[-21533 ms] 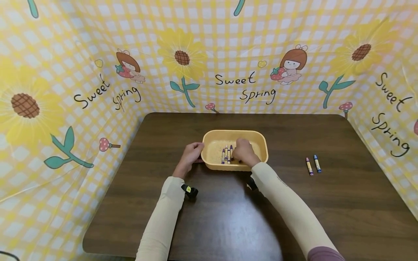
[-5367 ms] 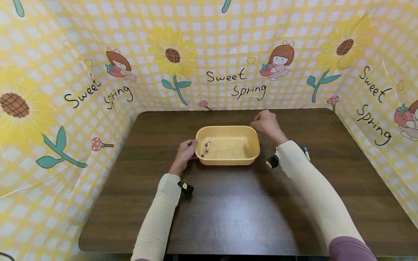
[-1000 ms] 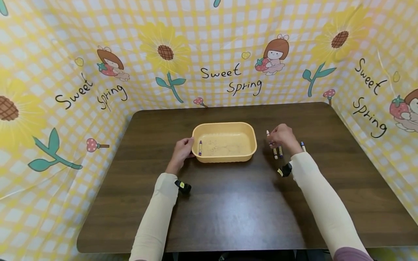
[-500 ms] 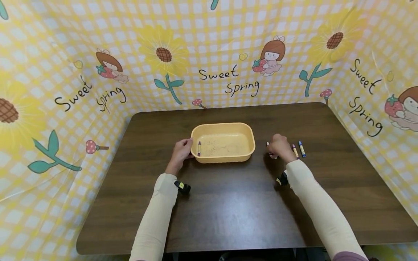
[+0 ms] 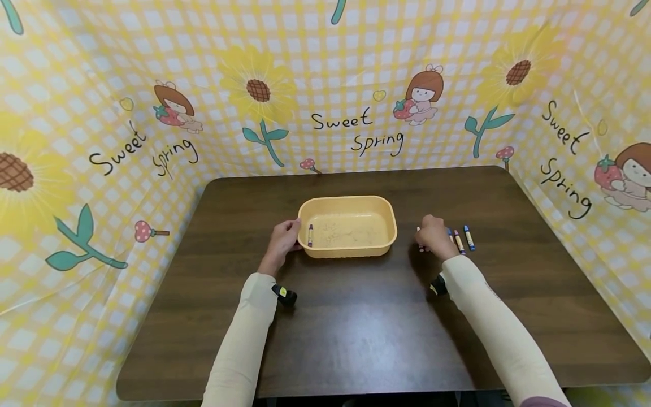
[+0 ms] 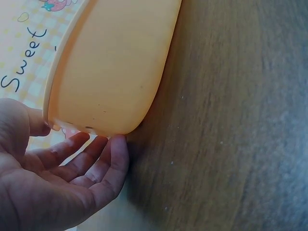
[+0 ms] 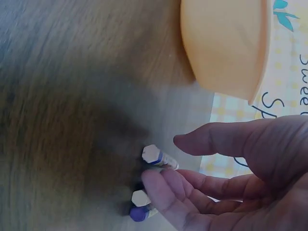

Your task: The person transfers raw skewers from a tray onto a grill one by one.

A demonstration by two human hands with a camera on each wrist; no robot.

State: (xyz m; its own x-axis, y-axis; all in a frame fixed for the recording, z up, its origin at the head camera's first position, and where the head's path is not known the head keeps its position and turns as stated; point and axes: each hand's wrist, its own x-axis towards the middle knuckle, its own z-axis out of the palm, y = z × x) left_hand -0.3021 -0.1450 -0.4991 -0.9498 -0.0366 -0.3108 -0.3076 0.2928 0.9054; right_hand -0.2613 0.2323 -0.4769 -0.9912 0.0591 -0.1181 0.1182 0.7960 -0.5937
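Observation:
My left hand [image 5: 281,243] holds the left end of a yellow plastic bin [image 5: 351,252], thumb at the rim and curled fingers against the outer wall in the left wrist view. Inside, along the left wall, lies one dark-tipped crayon [image 5: 311,235]. To the right of the bin, my right hand [image 5: 436,236] is low over the table. In the right wrist view its thumb and fingers stand apart around a white-ended crayon [image 7: 161,157], with the fingers close to it. Another white-ended crayon [image 7: 140,198] and a purple-ended crayon [image 7: 138,213] lie beside the fingertips, partly hidden.
Right of the right hand, a pink-tipped crayon [image 5: 459,241] and a blue crayon [image 5: 468,238] lie side by side, with another partly hidden blue-tipped crayon [image 5: 450,234]. The dark wooden table [image 5: 330,339] meets a yellow checked cloth [image 5: 346,73] at back and sides.
Several crayons have gone from the bin to the table since the oldest frame. Over the last second my right hand lowered a white crayon and moved slightly nearer. The left hand keeps its hold.

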